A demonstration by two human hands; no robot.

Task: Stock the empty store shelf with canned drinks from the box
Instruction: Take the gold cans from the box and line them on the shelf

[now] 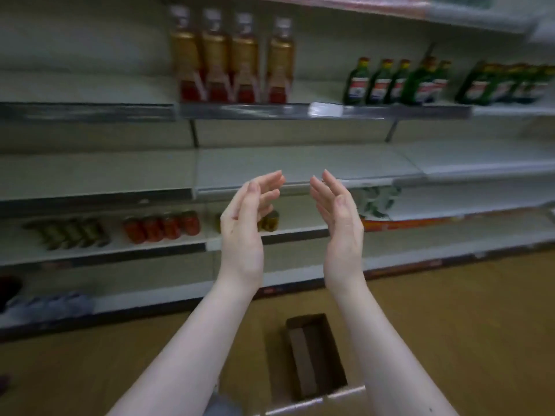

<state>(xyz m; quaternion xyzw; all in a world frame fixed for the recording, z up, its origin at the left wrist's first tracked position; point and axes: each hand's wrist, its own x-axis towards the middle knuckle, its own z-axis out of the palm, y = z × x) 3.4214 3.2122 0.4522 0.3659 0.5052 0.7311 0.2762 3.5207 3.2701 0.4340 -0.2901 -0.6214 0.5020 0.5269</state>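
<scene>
My left hand (246, 223) and my right hand (338, 217) are raised side by side in front of the shelving, palms facing each other, fingers apart, nothing in either. Just behind the fingertips runs a bare pale shelf (300, 166) at mid height. On the floor below my forearms lies a brown cardboard box (312, 355), open at the top; its inside looks dark and I see no cans in it. The picture is blurred.
The shelf above holds tall gold-and-red bottles (231, 58) and green bottles (399, 82). The shelf below holds red jars (162, 226) and greenish jars (69, 232). A pale box edge (315, 400) is at the bottom. The floor (465, 325) is tan.
</scene>
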